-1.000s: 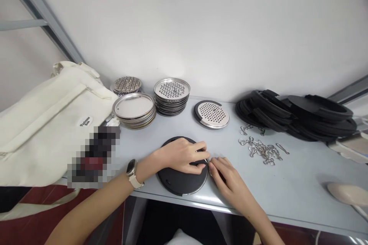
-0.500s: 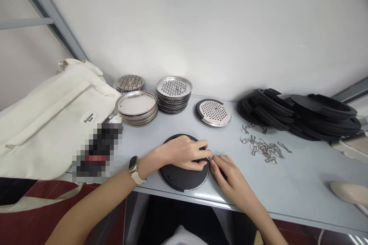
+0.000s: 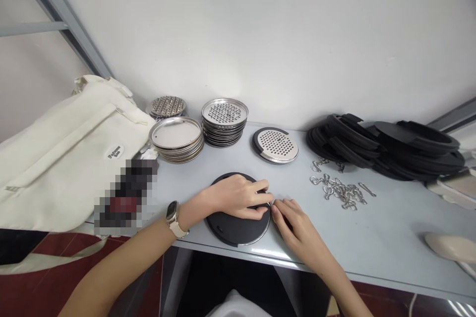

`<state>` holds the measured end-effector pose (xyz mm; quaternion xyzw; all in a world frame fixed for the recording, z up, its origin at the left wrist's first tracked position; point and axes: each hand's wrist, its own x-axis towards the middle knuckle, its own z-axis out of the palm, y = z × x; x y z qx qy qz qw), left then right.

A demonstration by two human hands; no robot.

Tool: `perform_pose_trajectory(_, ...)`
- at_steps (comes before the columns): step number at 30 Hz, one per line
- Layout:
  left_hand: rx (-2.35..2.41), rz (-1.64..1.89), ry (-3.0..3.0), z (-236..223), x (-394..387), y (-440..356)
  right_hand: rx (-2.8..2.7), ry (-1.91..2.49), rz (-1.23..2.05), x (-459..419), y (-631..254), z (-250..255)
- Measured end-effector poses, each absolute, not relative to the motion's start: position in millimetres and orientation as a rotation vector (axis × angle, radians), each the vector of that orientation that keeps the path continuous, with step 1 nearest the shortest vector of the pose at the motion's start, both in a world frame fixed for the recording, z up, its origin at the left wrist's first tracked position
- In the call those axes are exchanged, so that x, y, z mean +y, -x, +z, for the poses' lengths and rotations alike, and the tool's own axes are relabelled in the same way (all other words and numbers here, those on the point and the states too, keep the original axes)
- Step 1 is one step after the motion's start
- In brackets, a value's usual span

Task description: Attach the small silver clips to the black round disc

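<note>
A black round grater holder (image 3: 240, 230) with a thin metal rim along its lower right lies flat near the table's front edge. Across its top rests my left hand (image 3: 241, 198), fingers bent and gripping around the holder's right side. My right hand (image 3: 292, 218) is closed, its fingertips pressed together against that same edge and meeting the left fingers. A small shiny bit of metal shows between the fingertips; what the right fingers pinch is mostly hidden. Behind the holder lies a finished-looking disc, a perforated metal grater (image 3: 277, 143) with a black edge.
Metal disc stacks stand at the back: plain-topped (image 3: 176, 133), grater-topped (image 3: 225, 114) and a rough one (image 3: 167, 106). Right are small metal clips (image 3: 344, 190) and piled black holders (image 3: 342, 141). A cream bag (image 3: 74, 153) lies left; a beige object (image 3: 449, 246) sits far right.
Both hands keep almost the same place at the holder's right edge. The view has shifted very slightly; nothing else has visibly moved.
</note>
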<state>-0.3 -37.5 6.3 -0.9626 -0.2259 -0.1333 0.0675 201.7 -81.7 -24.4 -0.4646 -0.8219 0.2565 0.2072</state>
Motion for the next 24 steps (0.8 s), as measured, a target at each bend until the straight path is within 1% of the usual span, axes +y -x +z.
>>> perform_pose_trajectory(5,-0.679,-0.391,2.908,6.8,-37.7,0.3,-2.294,1.296,0.743,-81.8,-201.6,-24.2)
perform_pose_trajectory(24,-0.676,-0.408,2.905,4.5,-37.1,0.0,-2.292,1.287,0.683,-81.8,-201.7,-24.1)
